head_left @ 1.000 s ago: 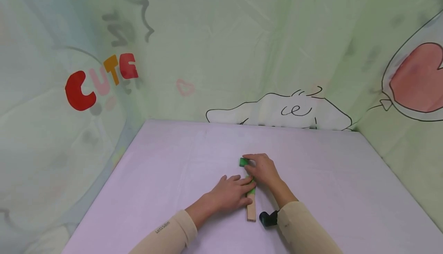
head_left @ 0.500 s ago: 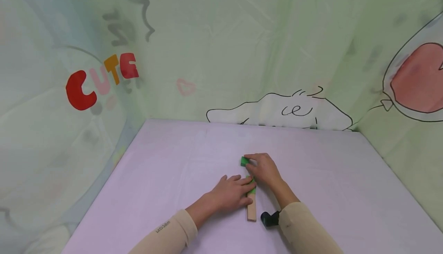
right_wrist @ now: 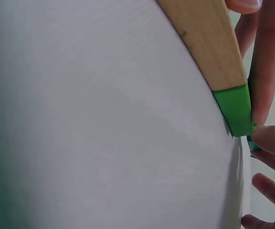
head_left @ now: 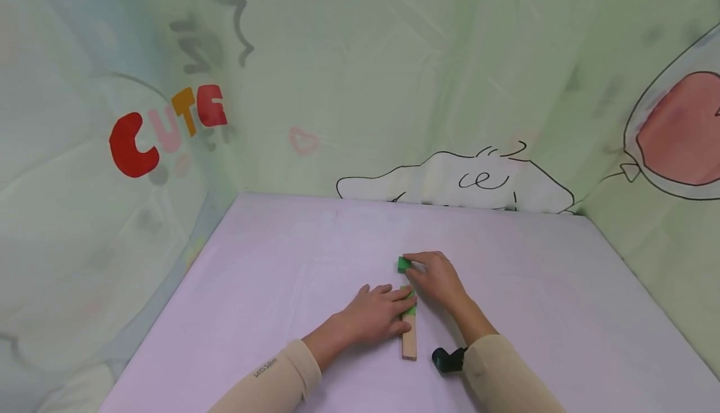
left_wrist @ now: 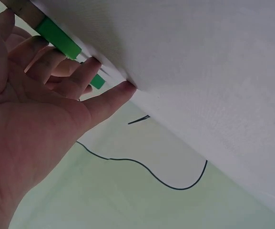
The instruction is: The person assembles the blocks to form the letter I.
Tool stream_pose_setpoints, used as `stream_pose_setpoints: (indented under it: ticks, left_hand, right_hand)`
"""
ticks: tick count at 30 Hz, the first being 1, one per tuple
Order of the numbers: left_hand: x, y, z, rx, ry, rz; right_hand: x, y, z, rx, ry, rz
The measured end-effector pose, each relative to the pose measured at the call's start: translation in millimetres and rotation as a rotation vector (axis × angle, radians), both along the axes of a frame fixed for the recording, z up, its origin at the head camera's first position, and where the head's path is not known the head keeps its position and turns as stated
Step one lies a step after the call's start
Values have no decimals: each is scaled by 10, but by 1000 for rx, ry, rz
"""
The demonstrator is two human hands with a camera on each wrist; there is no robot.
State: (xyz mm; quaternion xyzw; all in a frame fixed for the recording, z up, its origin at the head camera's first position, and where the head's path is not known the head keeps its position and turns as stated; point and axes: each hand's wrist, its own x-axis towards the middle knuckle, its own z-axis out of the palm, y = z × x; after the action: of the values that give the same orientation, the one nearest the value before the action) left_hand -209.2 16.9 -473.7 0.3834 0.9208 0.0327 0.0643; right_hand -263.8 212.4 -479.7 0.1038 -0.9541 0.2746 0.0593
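A narrow wooden block [head_left: 409,341] with a bright green end [right_wrist: 236,110] lies lengthwise on the table. My left hand [head_left: 368,316] rests across it from the left, fingers extended, with fingertips over the green part. Seen in the left wrist view, those fingers [left_wrist: 82,76] lie straight along the block's side. Just beyond the block's far end, my right hand [head_left: 435,275] pinches a small green block [head_left: 403,265] between thumb and fingers. A short gap separates the two green pieces. In the right wrist view the small block is mostly hidden by the thumb.
The table [head_left: 270,263] is covered in pale lilac cloth. Printed fabric walls [head_left: 371,88] rise behind it and at both sides. A black device [head_left: 448,360] sits at the right cuff, close to the table and right of the wooden block.
My right hand has shifted slightly to the right with the small green block, bringing it nearly in line with the wooden block. The left hand and wooden block have stayed put.
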Motion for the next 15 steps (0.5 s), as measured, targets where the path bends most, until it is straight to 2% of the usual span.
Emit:
stream_pose_setpoints:
  ticks: [8, 15]
  left_hand:
    - [6, 5, 25, -1, -7, -2]
    - [12, 8, 24, 3, -17, 5]
  right_hand:
    - [54, 53, 2, 8, 31, 17]
    - [91, 63, -6, 25, -5, 18]
